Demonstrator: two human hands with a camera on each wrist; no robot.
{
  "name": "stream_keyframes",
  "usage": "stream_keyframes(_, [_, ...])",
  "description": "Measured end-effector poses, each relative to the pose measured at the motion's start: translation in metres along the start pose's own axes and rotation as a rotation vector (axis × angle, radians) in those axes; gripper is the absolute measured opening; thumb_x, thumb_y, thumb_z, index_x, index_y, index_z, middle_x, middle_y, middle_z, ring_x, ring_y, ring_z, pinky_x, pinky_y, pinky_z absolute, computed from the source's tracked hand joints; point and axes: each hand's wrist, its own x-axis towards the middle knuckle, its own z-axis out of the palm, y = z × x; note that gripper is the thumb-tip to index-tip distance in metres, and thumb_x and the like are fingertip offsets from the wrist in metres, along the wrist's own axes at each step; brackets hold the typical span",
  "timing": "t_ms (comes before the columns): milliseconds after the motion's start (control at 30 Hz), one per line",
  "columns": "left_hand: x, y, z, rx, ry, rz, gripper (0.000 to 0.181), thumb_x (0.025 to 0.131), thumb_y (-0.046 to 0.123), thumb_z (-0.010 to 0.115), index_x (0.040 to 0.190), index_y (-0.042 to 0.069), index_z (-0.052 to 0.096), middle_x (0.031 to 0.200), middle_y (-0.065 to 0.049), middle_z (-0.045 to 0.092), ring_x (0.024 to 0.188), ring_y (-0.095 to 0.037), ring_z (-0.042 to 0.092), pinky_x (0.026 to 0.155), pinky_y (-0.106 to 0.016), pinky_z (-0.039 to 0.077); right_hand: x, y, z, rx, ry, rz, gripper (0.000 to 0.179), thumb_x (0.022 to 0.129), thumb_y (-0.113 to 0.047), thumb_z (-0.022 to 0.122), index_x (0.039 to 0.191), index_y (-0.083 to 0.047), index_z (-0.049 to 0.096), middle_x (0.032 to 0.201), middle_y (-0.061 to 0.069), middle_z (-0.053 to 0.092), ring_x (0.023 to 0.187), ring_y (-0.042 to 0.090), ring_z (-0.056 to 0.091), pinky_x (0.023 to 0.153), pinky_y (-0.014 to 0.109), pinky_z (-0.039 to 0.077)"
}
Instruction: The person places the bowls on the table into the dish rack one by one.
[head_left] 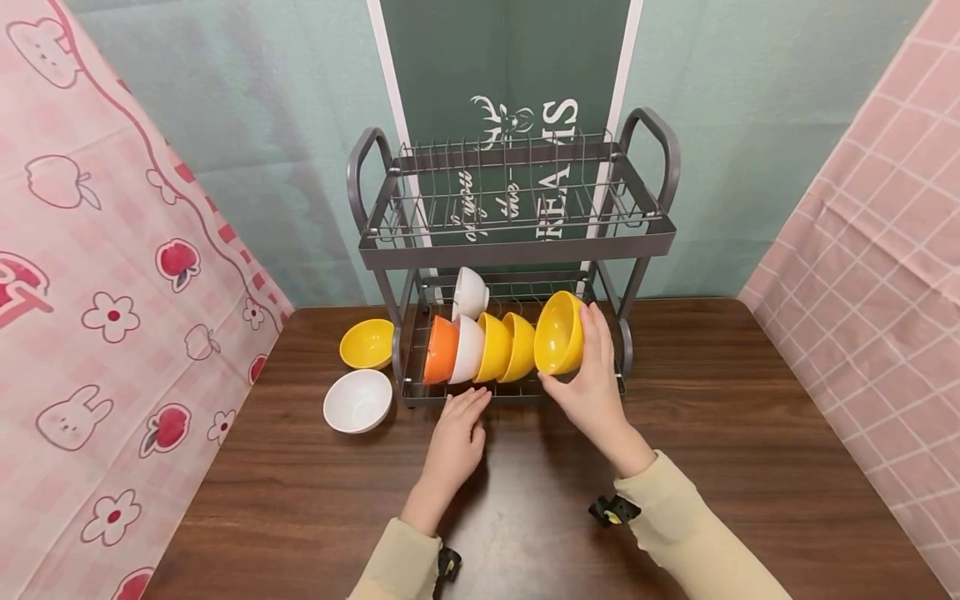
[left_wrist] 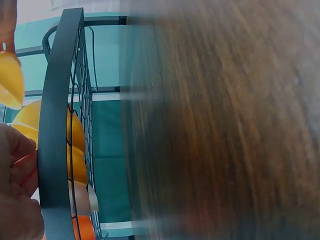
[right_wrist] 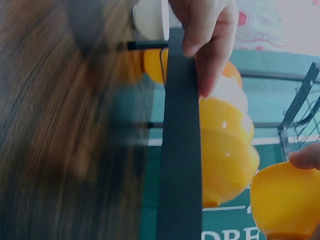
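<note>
My right hand [head_left: 596,396] grips a yellow bowl [head_left: 558,333], thumb at its lower rim and fingers round the outside. The bowl is tipped on its side, its hollow facing left, at the right end of the rack's lower shelf. Left of it, a row of bowls stands on edge: an orange bowl [head_left: 440,350], a white bowl [head_left: 468,350] and two yellow bowls [head_left: 517,348]. Resting at the front rail [right_wrist: 180,140] of that shelf, my left hand [head_left: 455,437] has its fingertips just below the white bowl and holds no bowl.
Behind the row, another white bowl [head_left: 470,292] leans in the two-tier dark dish rack [head_left: 517,252]. Left of the rack, a yellow bowl [head_left: 367,343] and a white bowl [head_left: 358,402] sit on the wooden table [head_left: 720,433]. The upper wire tier overhangs the lower shelf.
</note>
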Motion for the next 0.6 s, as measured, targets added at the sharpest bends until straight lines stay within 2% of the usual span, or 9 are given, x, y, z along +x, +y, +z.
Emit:
stream_keyframes(267, [0.004, -0.001, 0.0, -0.007, 0.034, 0.038, 0.039, 0.078, -0.005, 0.058, 0.116, 0.004, 0.064, 0.12, -0.007, 0.064, 0.118, -0.025, 0.055, 0.108, -0.048, 0.034, 0.001, 0.014, 0.002, -0.05, -0.044, 0.076, 0.108, 0.063, -0.006, 0.081, 0.148, -0.016, 0.014, 0.152, 0.015, 0.011, 0.137, 0.036, 0.018, 0.101, 0.058, 0.038])
stream_keyframes(600, [0.006, 0.0, -0.003, -0.034, 0.013, 0.028, 0.037, 0.079, -0.004, 0.059, 0.115, 0.004, 0.065, 0.119, -0.008, 0.064, 0.118, -0.026, 0.055, 0.108, -0.049, 0.034, -0.004, 0.032, 0.016, -0.095, -0.118, 0.12, 0.106, 0.063, -0.007, 0.08, 0.148, -0.017, 0.016, 0.154, 0.011, 0.009, 0.138, 0.037, 0.018, 0.099, 0.058, 0.039])
